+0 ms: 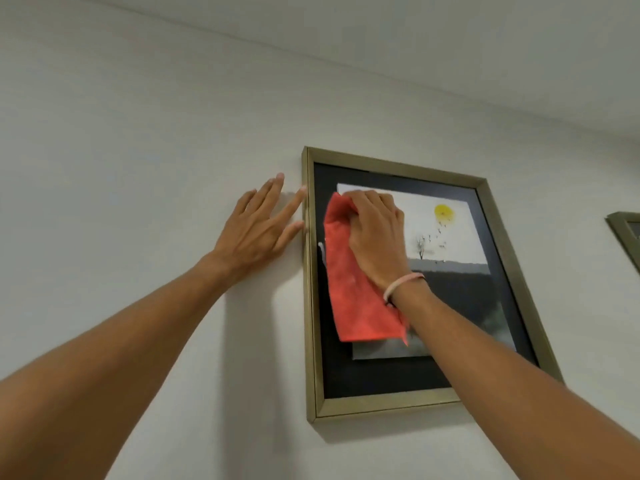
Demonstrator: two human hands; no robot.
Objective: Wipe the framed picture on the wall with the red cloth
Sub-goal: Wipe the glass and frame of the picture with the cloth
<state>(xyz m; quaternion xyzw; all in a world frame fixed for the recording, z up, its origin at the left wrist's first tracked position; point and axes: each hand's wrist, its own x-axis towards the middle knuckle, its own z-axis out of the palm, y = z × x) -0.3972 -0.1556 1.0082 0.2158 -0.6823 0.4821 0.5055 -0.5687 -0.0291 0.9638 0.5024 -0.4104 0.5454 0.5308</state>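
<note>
The right hand (375, 233) presses the red cloth (356, 299) flat against the upper left of the framed picture (502, 306), whose long axis and unwiped glass run downward from it, while the left hand (258, 233), fingers spread, braces the wall (138, 168) beside the frame.

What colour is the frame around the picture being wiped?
The rectangular frame is a dull, brushed gold or brass tone, with a black mat inside it. The head view shows it.
</note>
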